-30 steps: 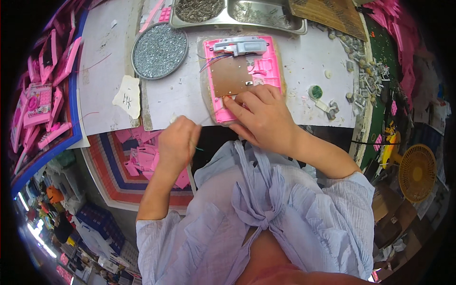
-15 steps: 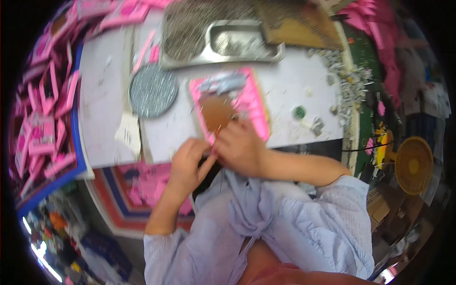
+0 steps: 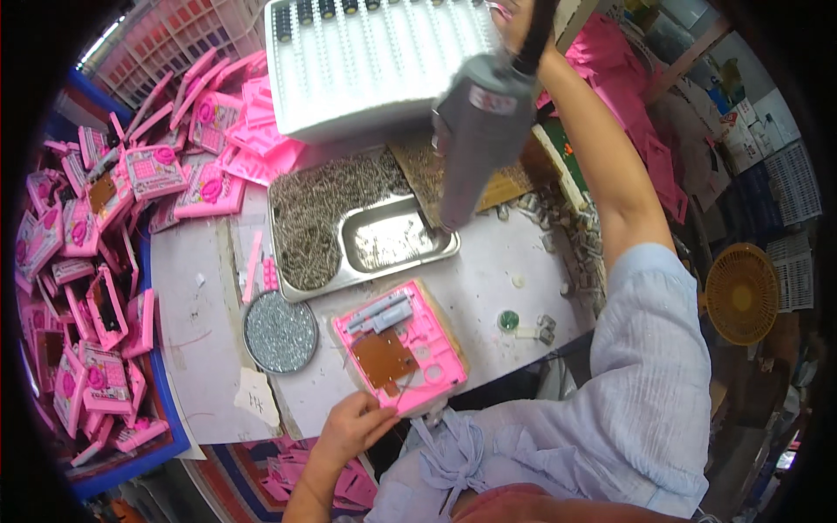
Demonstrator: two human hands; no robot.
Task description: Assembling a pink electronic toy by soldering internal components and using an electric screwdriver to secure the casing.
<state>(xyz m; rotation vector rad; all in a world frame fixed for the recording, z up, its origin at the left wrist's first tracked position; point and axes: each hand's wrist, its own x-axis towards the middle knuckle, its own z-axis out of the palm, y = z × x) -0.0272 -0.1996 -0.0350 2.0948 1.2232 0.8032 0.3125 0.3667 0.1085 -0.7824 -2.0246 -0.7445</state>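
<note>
A pink plastic toy casing [image 3: 445, 353] lies face down on the table in front of me, its inside showing. In it sit a brown circuit board [image 3: 384, 359] and grey cylindrical parts [image 3: 381, 314], with thin wires nearby. My left hand [image 3: 356, 427] is closed, thumb and fingers pinching the casing's near left corner. Far forward, my right hand [image 3: 523, 26] is raised at the right end of a white tray [image 3: 366, 105] with black round parts in its far rows. A grey electric screwdriver [image 3: 484, 135] hangs in front of that hand, and its cord partly hides the fingers.
A steel tray [image 3: 384, 270] of small screws stands beyond the casing, a round dish [image 3: 281, 331] of metal bits to its left. Pink casings [image 3: 105, 375] are heaped at the left. A brown board [image 3: 514, 174], small metal parts [image 3: 545, 231] and a yellow fan [image 3: 741, 295] are rightward.
My right hand has left the casing and reached far forward and right. My left hand stays at the casing's near edge. The view has tilted up, bringing the white tray and screwdriver into sight.
</note>
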